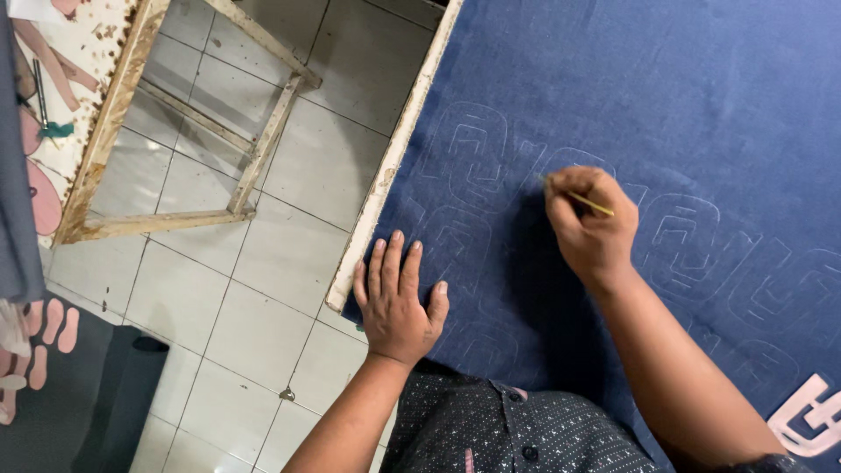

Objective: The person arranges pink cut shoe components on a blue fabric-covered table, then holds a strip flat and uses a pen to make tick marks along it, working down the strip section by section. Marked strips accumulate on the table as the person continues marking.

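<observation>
Blue fabric (683, 96) spread flat over most of the right side, covering a worktop whose pale, chipped edge (399, 149) runs diagonally from upper right to lower left. Faint chalk-like outlines of blocky letter shapes (674, 245) traced in rows across the fabric; one solid pale cut-out shape (810, 416) lies on it at the lower right corner. Grey tiled floor (254, 289) fills the left-centre. Wooden frame (175, 131), worn and paint-stained, stands on the tiles at upper left. Dark bin-like object (123, 394) on the floor at lower left, beside pink cut-out pieces (48, 328) at the far left edge. Person's dark dotted shirt (517, 429) at bottom centre. Right hand (591, 223) closed in a pinch on a thin yellow-green stick (587, 201), a marking tool of some kind, its tip down on the fabric among the upper outlines; shadow of the arm falls left of it. Left hand (396, 302) open, palm down, fingers together, pressed flat on the fabric just at the near corner of the worktop edge, well apart from the right hand
</observation>
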